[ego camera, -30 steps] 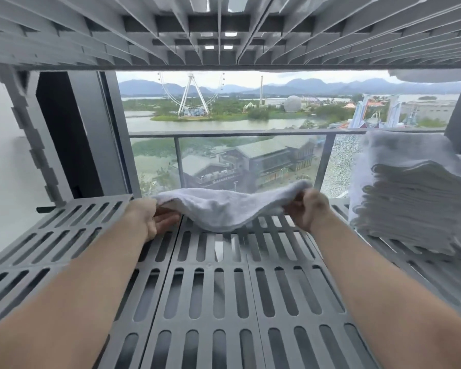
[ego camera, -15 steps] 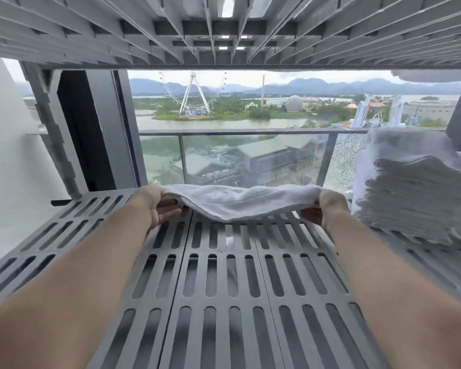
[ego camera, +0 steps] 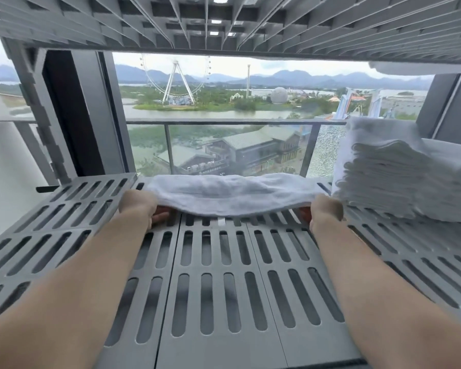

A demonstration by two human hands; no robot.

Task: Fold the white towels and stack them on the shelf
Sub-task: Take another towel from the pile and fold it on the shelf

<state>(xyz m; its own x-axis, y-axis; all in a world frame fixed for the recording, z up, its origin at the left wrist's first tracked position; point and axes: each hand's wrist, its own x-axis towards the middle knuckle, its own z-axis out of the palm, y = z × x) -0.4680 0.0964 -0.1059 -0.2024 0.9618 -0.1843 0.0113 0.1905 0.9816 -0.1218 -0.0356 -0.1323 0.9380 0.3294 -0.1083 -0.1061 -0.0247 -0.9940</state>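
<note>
- Over the last second my hands have moved apart. The white towel, bunched between them before, now lies stretched wide across the back of the shelf.
- My left hand grips the towel's left end and my right hand grips its right end, with fingers curled under the cloth. The middle sags onto the slats.
- I read this as laying the towel out flat for the next fold. I cannot tell how many layers it already has.
- The stack of folded towels sits at the right of the same shelf, and my right hand is just beside its lower corner. I judge that moving further right would nudge it.
- The upper shelf hangs close overhead, so there is little room to lift.
- Beyond the back edge is only the glass railing, so I judge that a towel pushed further back could slide off.
</note>
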